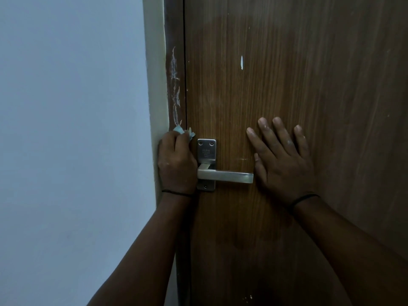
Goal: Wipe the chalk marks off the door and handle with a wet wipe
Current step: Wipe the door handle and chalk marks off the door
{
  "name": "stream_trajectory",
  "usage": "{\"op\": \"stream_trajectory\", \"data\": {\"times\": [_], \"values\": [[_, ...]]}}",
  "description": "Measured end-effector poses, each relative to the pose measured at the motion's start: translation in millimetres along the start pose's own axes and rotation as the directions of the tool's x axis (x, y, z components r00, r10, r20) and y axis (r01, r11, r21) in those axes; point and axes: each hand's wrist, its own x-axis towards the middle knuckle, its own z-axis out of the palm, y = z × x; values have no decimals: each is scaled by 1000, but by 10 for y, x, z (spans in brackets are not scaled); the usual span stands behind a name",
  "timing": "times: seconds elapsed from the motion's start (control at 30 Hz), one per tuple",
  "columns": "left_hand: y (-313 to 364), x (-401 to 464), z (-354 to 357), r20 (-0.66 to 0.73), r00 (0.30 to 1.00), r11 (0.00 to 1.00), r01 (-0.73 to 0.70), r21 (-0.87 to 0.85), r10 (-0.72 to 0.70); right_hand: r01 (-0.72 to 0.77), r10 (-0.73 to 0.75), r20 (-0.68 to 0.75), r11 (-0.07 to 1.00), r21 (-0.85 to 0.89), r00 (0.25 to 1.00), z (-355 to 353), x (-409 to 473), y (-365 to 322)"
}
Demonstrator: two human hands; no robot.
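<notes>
left hand (pixel 176 160) sits at the door frame (pixel 175 29), just left of the lock plate (pixel 206 151). its grip is closed round a crumpled pale blue wet wipe (pixel 179 130); only the top of the wipe shows above the knuckles, pressed at the seam where frame meets door. thin dark band on the left wrist.

right hand (pixel 284 162) lies flat on the wooden door (pixel 287 74), fingers straight and spread, palm against the panel, holding nothing. it is just right of the tip of the lever handle (pixel 229 176), close to touching. pale smudges on a few fingers. dark band on this wrist too.

chalk marks (pixel 175 89): white scribbled streaks run up the frame strip directly above the wipe. a short white vertical dash (pixel 241 62) sits higher on the door face, well above the handle. a faint pale streak (pixel 244 159) lies just above the lever's end, and small white specks near the bottom of the door.

handle is brushed metal, lever horizontal, pointing right, mounted on a rectangular plate with screws at its corners.

door is brown wood grain, a darker patch across its middle. a pale trim strip borders the frame, then a plain grey-blue wall (pixel 72 129) fills the left. light is dim.
</notes>
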Motion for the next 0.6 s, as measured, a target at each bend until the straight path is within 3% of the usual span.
{"op": "stream_trajectory", "data": {"times": [0.17, 0.27, 0.4, 0.6], "values": [[-12, -16, 28, 11, 1000, 1000, 20, 2, -20, 1, -1, -8, 1000, -1, 1000, 25, -3, 8], [-32, -210, -26, 181, 982, 999, 44, 32, -49, -4, 4, -6, 1000, -1, 1000, 19, -8, 6], [-60, -403, -119, 446, 892, 997, 73, 9, -69, -6, 6, -6, 1000, -14, 1000, 3, -2, 1], [-11, -312, -128, 490, 867, 996, 89, 29, -92, -4, 4, -14, 1000, -11, 1000, -1, -11, -2]]}}
